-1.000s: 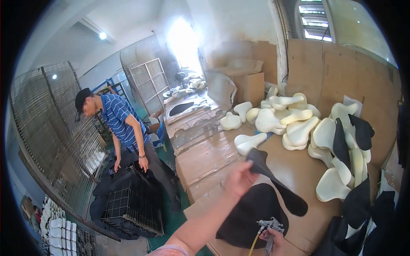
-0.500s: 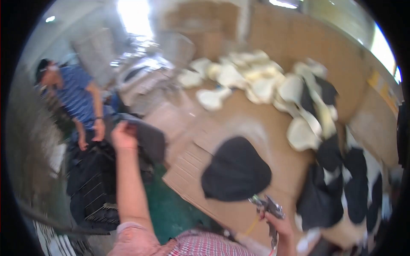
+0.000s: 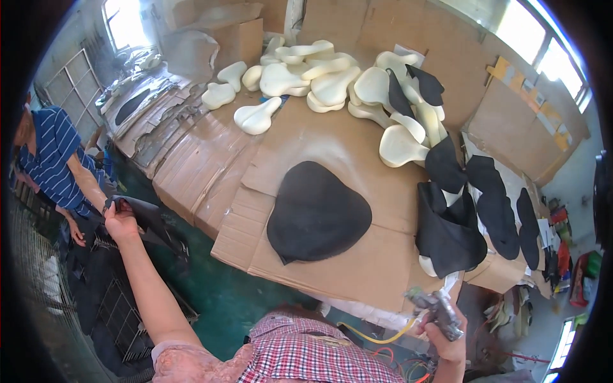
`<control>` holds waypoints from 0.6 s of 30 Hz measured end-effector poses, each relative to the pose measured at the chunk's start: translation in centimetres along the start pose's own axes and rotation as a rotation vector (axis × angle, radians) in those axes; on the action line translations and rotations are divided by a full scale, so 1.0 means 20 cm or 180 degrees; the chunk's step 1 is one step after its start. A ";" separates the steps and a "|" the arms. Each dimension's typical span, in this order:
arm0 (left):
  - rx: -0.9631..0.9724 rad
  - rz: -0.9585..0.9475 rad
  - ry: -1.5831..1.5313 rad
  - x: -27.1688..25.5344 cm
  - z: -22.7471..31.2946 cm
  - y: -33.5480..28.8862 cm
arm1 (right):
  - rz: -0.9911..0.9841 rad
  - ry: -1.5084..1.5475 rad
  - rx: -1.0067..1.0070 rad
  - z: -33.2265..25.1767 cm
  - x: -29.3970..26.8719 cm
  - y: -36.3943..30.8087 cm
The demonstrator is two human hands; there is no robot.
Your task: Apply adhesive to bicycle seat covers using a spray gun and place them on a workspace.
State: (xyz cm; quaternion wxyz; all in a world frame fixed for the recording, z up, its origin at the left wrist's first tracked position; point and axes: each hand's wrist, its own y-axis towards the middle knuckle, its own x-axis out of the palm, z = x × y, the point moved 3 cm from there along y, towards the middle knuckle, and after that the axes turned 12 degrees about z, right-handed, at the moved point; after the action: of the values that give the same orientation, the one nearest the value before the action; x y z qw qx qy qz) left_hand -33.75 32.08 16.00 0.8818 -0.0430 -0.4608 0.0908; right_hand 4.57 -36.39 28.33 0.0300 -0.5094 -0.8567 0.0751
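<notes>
My left hand (image 3: 121,222) reaches out to the left, fingers closed round the edge of a dark flat sheet (image 3: 152,225) that hangs beside the table. My right hand (image 3: 446,343) is wrapped round a metal spray gun (image 3: 439,313) just past the table's near edge. A yellow hose (image 3: 383,338) runs to the gun. On the cardboard-covered table (image 3: 383,262) lies a black rounded, heart-shaped piece (image 3: 319,214), its narrow tip toward me. The gun is apart from this piece, to its right.
Cream saddle-shaped foam pieces (image 3: 332,83) are heaped at the back. More black pieces (image 3: 450,233) lie at the right. A co-worker in a striped blue shirt (image 3: 54,143) stands at left, near black material and a wire rack (image 3: 131,319). Stacked sheets (image 3: 137,102) lie back left.
The view has turned and sharpened, so the table sits higher. My left hand with the dark sheet is farther left and lower in view, nearer the co-worker. The spray gun stays in my right hand.
</notes>
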 end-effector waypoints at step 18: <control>0.0173 0.0621 0.0050 -0.02 -0.24 -0.29 | 0.0315 -0.0349 -0.0402 0.00 -0.01 0.13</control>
State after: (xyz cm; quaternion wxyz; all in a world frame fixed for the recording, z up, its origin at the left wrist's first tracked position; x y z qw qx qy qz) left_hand -29.36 26.24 13.79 0.8733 -0.0646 -0.4447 0.1883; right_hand 6.85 -35.32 27.99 -0.0529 -0.5471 -0.8339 0.0501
